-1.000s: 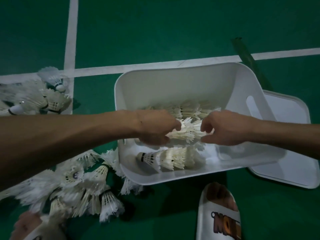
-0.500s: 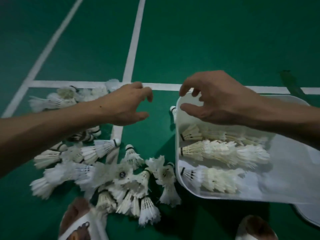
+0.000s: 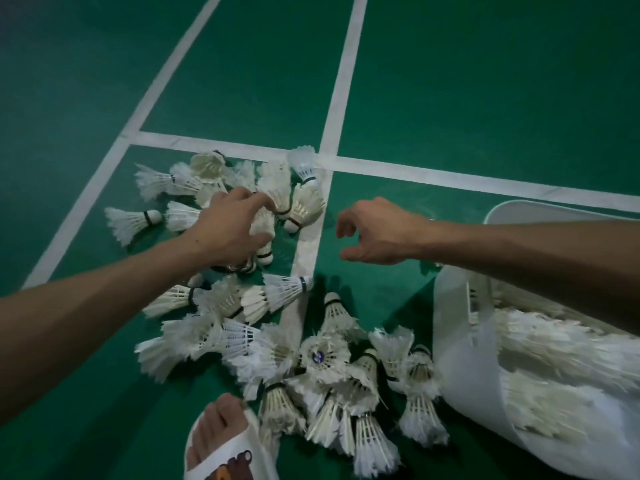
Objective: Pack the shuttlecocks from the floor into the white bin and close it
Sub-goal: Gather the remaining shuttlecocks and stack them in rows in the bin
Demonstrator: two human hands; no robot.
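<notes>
Many white feather shuttlecocks (image 3: 322, 362) lie scattered on the green floor, a far cluster (image 3: 304, 199) near the crossing of the white lines and a denser heap by my foot. My left hand (image 3: 232, 230) is down on the far cluster, its fingers and thumb curled round one shuttlecock (image 3: 265, 237) whose cork pokes out below the thumb. Just right of the line, my right hand (image 3: 377, 233) hovers with loosely curled fingers, holding nothing. The white bin (image 3: 457, 344) stands open at the right, with rows of nested shuttlecocks (image 3: 554, 351) inside, partly hidden by my right forearm.
My foot in a white slipper (image 3: 225, 448) is at the bottom edge, touching the near heap. White court lines (image 3: 341, 98) cross the green floor beyond the shuttlecocks. The bin's left wall is right beside the heap.
Both hands left the bin and swung left over the floor pile. The left hand dropped onto the far cluster and curled round a shuttlecock. The view turned left, pushing the bin toward the right edge.
</notes>
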